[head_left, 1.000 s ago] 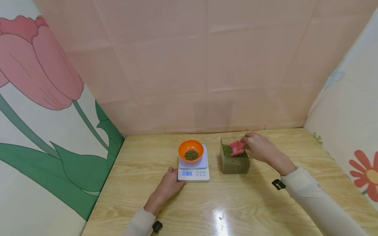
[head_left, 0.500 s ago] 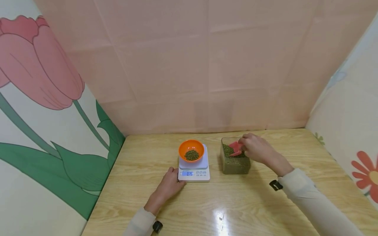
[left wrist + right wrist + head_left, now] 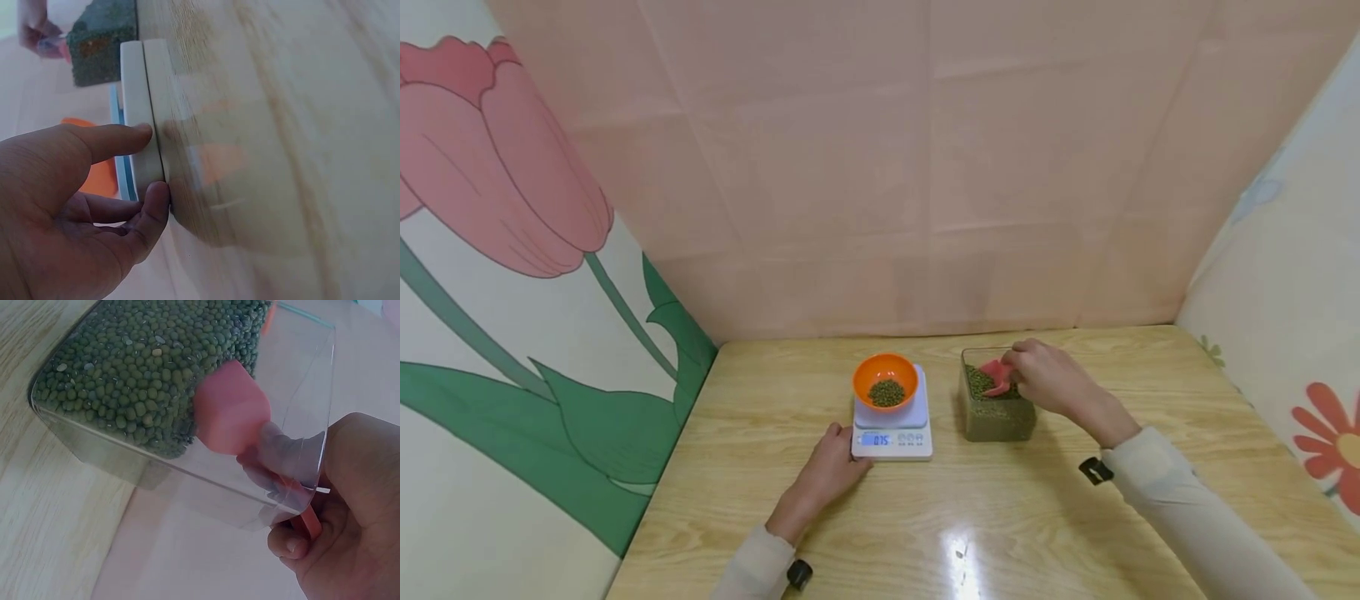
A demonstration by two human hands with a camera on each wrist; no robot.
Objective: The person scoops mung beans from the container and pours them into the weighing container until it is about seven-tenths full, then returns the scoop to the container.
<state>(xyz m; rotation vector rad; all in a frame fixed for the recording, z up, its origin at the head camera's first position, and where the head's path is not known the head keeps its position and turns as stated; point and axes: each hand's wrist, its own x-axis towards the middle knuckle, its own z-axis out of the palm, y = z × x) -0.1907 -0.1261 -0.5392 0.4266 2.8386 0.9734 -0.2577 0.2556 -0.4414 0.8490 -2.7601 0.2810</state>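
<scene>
Far left of the scale, a wall bears a painted tulip [image 3: 523,175], cut off by the picture's edge. Nearer the scale on that side, the left sleeve [image 3: 752,567] runs out of the bottom of the view, with a small black piece [image 3: 800,574] beside it, too small to make out. The left hand [image 3: 831,471] grips the scale's near left corner, thumb along the front edge; that corner is partly hidden by the fingers. The scale [image 3: 891,421] lies on the wooden table [image 3: 760,400], its display [image 3: 876,440] showing the digits 0, 7 and 5 (any decimal point is too faint to trust). On the scale's platform sits an orange bowl [image 3: 886,367] with a small heap of green beans [image 3: 887,393] in it. Just right of the scale, and apart from it, stands a clear container [image 3: 1000,423] of more beans. Inside it is a red scoop [image 3: 996,377], its mouth hidden where it meets the beans; the right hand [image 3: 1048,379] pinches the handle, and the fingers look blurred through the clear wall. Compared with 1.0 s ago, the right hand and scoop have shifted slightly toward the scale, while the bowl and the left hand look unchanged.
</scene>
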